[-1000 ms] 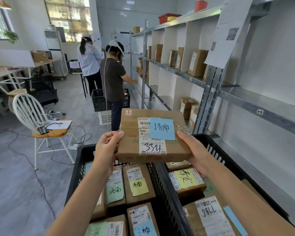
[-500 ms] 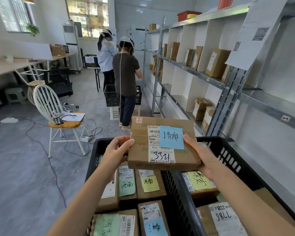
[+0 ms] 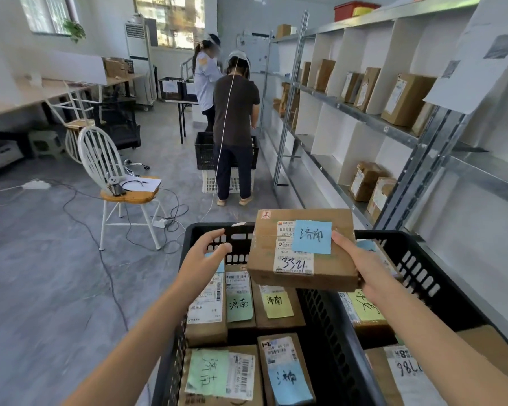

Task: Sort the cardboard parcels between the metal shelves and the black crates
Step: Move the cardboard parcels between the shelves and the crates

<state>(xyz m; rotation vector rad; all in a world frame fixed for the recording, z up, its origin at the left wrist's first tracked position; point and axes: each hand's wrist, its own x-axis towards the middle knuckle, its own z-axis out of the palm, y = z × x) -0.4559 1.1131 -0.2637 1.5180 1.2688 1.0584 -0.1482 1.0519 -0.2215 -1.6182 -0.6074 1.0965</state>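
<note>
A right hand (image 3: 364, 268) grips the right edge of a cardboard parcel (image 3: 294, 250) marked 3321, holding it above the black crates (image 3: 420, 268); the left hand (image 3: 206, 253) hovers just beside it, fingers loose, empty. Stiff and apparently light, it likely carries best by opposite edges. Beyond stand the metal shelves (image 3: 364, 118).

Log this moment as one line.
right hand: grips parcel marked 3321 | left hand: open, off the parcel | parcel: held above black crates, not placed

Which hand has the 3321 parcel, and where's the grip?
The right hand holds the parcel by its right edge; the left hand holds nothing.
</note>
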